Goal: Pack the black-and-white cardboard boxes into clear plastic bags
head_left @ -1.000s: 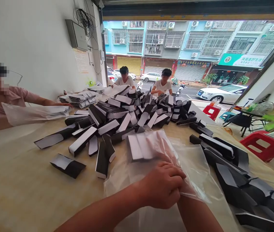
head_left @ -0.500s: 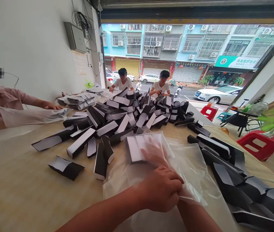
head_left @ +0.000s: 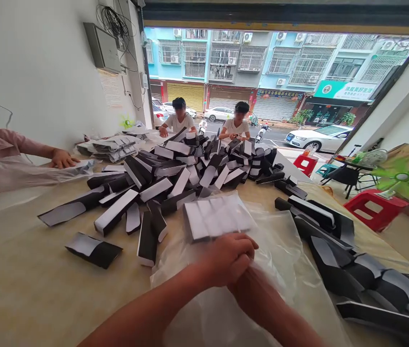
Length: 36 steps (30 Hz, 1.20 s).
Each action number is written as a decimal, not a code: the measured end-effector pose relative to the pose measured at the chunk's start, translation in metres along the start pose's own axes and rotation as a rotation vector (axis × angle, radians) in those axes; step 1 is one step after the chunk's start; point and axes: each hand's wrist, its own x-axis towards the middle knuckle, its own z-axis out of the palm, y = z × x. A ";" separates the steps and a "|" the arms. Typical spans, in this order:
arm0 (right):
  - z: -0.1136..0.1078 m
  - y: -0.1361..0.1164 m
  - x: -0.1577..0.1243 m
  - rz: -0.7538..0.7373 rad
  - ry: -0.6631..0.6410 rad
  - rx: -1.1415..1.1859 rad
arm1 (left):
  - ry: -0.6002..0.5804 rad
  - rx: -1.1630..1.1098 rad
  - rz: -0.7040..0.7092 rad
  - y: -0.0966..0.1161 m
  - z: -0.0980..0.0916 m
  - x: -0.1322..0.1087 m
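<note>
A clear plastic bag lies on the table in front of me, with a packed row of white-topped black paper sleeves in its far end. My left hand is closed at the near edge of that row, its curled fingers on the bag film. My right hand is crossed against it, mostly covered by the left, so its fingers are hidden. More flat bags lie under my forearms.
A heap of black-and-white sleeves spreads ahead, with more along the right edge. A single sleeve lies at left. A co-worker's hand rests on a bag at far left. Two people sit beyond the heap. A green fan stands on a red stool.
My right hand, spread over the sleeves inside the bag before, has drawn back toward me behind my left hand. The row of sleeves now shows uncovered. My left hand has shifted slightly up.
</note>
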 end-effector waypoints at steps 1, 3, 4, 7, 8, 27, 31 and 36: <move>-0.012 -0.004 -0.009 -0.014 -0.120 -0.036 | -0.014 -0.017 -0.042 -0.003 -0.001 0.001; -0.040 -0.013 -0.020 -0.062 -0.417 -0.102 | -0.078 -0.017 -0.107 -0.009 0.001 0.001; -0.054 -0.017 -0.021 -0.061 -0.534 -0.107 | -0.130 0.006 -0.119 -0.012 0.002 0.001; -0.085 -0.019 0.000 0.072 -0.577 0.034 | -0.324 0.158 -0.058 -0.020 0.013 -0.001; -0.089 -0.015 0.012 0.134 -0.525 0.103 | -0.378 0.223 -0.021 -0.022 0.018 -0.002; -0.020 0.076 0.055 0.380 0.316 -0.030 | 0.607 0.092 -0.733 -0.056 -0.024 -0.094; -0.021 0.073 0.047 0.385 0.284 -0.050 | 0.451 0.022 -0.653 -0.059 -0.023 -0.082; -0.022 0.076 0.040 0.431 0.390 -0.003 | 0.512 -0.006 -0.585 -0.074 -0.026 -0.053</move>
